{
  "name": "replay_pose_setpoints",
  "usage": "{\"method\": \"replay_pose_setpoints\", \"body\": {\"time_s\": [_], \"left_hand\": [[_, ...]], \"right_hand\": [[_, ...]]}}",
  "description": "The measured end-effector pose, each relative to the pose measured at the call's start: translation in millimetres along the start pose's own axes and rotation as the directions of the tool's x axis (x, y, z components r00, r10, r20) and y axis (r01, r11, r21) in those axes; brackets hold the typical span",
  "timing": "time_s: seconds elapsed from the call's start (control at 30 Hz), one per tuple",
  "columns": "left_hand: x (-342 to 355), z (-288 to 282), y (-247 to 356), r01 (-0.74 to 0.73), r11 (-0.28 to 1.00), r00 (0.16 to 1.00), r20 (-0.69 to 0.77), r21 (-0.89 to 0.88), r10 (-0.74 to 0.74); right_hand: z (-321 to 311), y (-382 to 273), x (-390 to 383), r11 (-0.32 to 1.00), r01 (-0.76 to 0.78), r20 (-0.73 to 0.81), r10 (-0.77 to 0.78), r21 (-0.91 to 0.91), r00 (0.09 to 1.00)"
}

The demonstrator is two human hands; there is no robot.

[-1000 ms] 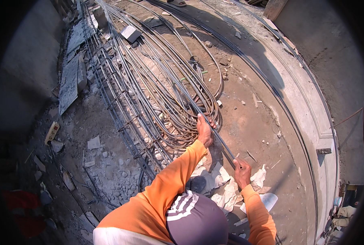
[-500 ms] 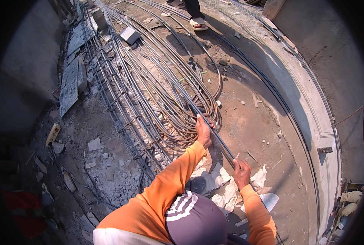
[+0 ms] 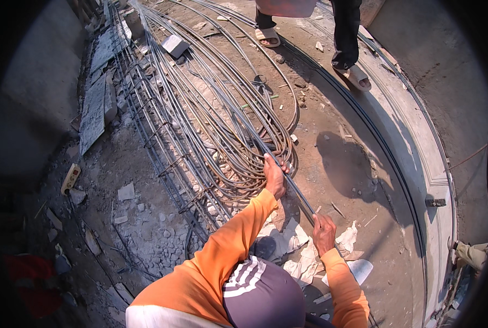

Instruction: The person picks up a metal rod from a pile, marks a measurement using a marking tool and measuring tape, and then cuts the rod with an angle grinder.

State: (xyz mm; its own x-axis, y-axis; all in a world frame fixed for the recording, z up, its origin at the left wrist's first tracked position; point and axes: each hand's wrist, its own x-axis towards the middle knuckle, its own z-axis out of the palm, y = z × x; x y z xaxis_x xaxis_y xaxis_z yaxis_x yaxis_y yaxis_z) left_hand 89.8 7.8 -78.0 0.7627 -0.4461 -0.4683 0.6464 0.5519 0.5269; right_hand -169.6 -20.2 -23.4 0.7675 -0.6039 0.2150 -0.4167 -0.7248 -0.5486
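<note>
My left hand is closed around a thin bundle of steel rods, beside the bent ends of a looped pile of rebar. Lower and to the right, my right hand grips the same bundle. The rods run slantwise from the pile at upper left, under both hands, toward my right forearm. Both my sleeves are orange. Below my hands lie crumpled pale paper scraps.
A tied rebar cage runs along the left, beside grey slabs. A concrete block rests on the rods. Another person's sandalled foot stands on the right-hand concrete ledge. Long dark bars curve along it.
The other person has moved right at the top, with one foot now on the ledge. A tan-clothed limb has shifted at the right edge. My hands stay nearly still on the rods.
</note>
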Motion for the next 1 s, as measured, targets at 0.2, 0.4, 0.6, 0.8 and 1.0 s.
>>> {"method": "replay_pose_setpoints", "body": {"time_s": [0.2,0.4,0.6,0.8,1.0], "left_hand": [[2.0,-7.6,0.4,-0.063,0.996,0.998,-0.012,0.069,0.064],[12.3,-6.7,4.1,-0.041,0.994,0.998,-0.049,0.097,0.046],[26.7,-20.7,-1.3,0.002,0.999,1.0,0.018,-0.041,-0.001],[20.4,-24.3,-16.3,0.017,0.988,0.997,0.068,0.151,-0.028],[47.2,-29.4,-5.7,-0.082,0.915,0.985,-0.109,0.395,0.135]], "right_hand": [[5.3,-9.2,-1.6,0.997,-0.058,-0.006,0.059,0.047,0.998],[6.6,-17.3,0.3,0.999,-0.038,-0.046,0.04,0.024,0.998],[-1.2,-9.3,-12.8,0.986,-0.008,0.079,0.022,-0.166,0.997],[-15.0,11.5,-55.3,0.978,-0.187,0.123,0.198,-0.095,0.972],[-61.8,3.1,-118.4,0.937,-0.301,-0.127,0.282,-0.176,0.951]]}}
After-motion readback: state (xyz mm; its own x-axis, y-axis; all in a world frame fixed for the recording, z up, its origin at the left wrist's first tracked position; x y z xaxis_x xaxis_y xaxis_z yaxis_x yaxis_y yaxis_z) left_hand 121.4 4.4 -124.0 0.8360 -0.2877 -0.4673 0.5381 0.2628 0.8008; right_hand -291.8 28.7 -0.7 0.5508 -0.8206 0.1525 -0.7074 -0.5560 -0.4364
